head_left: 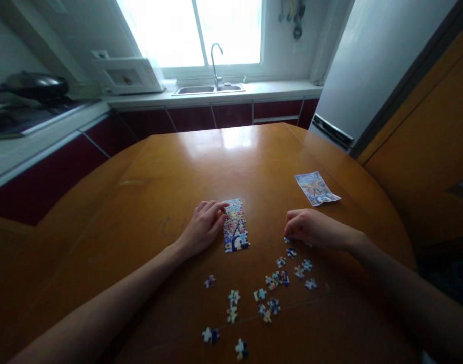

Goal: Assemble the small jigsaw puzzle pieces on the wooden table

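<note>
A partly joined jigsaw puzzle lies on the wooden table, a tall strip with a ragged right edge. My left hand rests at its left side, fingers loosely stretched and the fingertips touching its upper left edge. To the right, my right hand is closed in a pinch, with a small puzzle piece at its fingertips. Just below that hand lies another loose piece. Part of one more piece shows under the right wrist.
Several loose pieces are scattered over the near part of the table. A creased picture sheet lies beyond my right hand. Past the table are a sink, a microwave, a stove with a pan and a fridge.
</note>
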A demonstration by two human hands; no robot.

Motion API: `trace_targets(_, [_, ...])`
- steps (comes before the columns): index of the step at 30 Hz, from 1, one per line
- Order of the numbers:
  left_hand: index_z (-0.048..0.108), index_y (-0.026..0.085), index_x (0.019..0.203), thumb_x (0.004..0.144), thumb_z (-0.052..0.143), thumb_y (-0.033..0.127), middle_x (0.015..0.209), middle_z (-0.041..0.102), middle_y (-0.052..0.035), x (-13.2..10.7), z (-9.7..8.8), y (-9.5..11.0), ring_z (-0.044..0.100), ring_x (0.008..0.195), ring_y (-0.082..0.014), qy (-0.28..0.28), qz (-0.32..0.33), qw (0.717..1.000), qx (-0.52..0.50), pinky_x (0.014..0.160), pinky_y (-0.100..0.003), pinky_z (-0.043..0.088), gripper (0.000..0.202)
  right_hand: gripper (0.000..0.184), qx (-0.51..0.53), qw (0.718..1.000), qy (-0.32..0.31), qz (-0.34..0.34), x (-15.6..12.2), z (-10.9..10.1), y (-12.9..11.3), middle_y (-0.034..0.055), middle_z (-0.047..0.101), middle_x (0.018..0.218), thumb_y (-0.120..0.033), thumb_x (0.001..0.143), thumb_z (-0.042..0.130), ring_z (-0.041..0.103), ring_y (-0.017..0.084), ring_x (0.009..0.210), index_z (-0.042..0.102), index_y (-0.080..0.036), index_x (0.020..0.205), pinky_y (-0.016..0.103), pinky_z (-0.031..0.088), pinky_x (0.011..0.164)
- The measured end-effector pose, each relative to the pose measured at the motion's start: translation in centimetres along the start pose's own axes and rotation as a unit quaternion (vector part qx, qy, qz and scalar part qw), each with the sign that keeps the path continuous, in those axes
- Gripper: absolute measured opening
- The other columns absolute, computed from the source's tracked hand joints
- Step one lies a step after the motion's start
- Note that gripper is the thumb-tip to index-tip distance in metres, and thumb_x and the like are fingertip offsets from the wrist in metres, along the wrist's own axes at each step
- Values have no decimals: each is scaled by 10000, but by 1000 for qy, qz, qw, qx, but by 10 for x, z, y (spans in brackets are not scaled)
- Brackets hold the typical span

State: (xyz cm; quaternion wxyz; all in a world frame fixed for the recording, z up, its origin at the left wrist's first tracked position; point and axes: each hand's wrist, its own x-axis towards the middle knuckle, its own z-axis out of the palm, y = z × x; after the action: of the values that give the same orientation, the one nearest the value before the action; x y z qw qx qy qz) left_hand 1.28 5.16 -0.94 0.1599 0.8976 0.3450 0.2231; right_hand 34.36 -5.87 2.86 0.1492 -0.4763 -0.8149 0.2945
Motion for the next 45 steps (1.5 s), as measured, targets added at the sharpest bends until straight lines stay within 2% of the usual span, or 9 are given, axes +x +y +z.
trace_targets(4, [565, 216, 1254, 1024, 456, 302, 1104, 641, -67, 0, 0, 0, 510, 1066, -246, 3, 2, 1000, 3, 978, -428, 418, 269, 203, -2, 1000, -2, -9, 0, 0, 0, 48, 702, 906, -161, 920, 588, 639, 153, 787, 779, -217, 880, 270, 488, 726])
trace_targets(10, [573, 217, 1241, 1026, 449, 302, 1108, 629, -73, 0, 0, 1, 504, 1075, -252, 6, 0, 1000, 4, 986, -441, 424, 262, 226, -18, 998, 61, -10, -1, -4, 2, 55, 711, 949, -139, 922, 561, 648, 169, 847, 765, -225, 969, 294, 489, 769])
trace_targets(18, [585, 220, 1226, 1022, 462, 300, 1152, 600, -73, -1, 0, 1, 483, 1113, -252, 15, -2, 1000, 3, 1014, -445, 422, 251, 192, 6, 1000, 22, -18, -5, -8, -6, 39, 691, 899, -138, 912, 567, 631, 148, 787, 742, -212, 884, 268, 473, 706])
trace_targets(24, [595, 223, 1211, 1020, 469, 300, 1165, 595, -70, -1, 0, 1, 485, 1125, -253, 15, -2, 1000, 4, 1020, -447, 426, 241, 169, -1, 999, 31, -12, -3, -11, -7, 49, 686, 895, -194, 936, 576, 628, 155, 786, 743, -204, 906, 281, 473, 722])
trace_targets(33, [606, 223, 1193, 1005, 492, 286, 1151, 595, -72, -1, 0, 2, 490, 1115, -254, 16, 1, 1000, 3, 1019, -452, 429, 229, 169, -19, 995, 84, -40, -2, -8, -3, 53, 674, 898, -252, 968, 576, 610, 148, 774, 732, -190, 948, 287, 466, 718])
trace_targets(40, [605, 226, 1202, 1004, 491, 260, 1147, 591, -67, -1, 1, 0, 489, 1103, -247, 19, 7, 1000, 6, 1010, -443, 428, 231, 143, -31, 979, 185, -81, 7, 3, 1, 66, 677, 891, -194, 957, 573, 608, 154, 788, 712, -165, 942, 295, 474, 719])
trace_targets(43, [608, 229, 1201, 1005, 494, 273, 1139, 592, -67, 0, 1, -1, 491, 1100, -250, 21, 11, 1000, 7, 1004, -445, 431, 230, 140, -39, 971, 210, -104, 10, 9, -8, 78, 679, 902, -171, 958, 561, 607, 166, 823, 701, -161, 950, 302, 474, 733])
trace_targets(45, [610, 228, 1194, 1005, 495, 275, 1136, 595, -67, -1, 2, -2, 491, 1102, -251, 24, 12, 1000, 7, 1003, -446, 432, 227, 151, -47, 968, 211, -125, 9, 16, -24, 76, 670, 888, -177, 971, 548, 590, 164, 815, 694, -163, 937, 299, 463, 723])
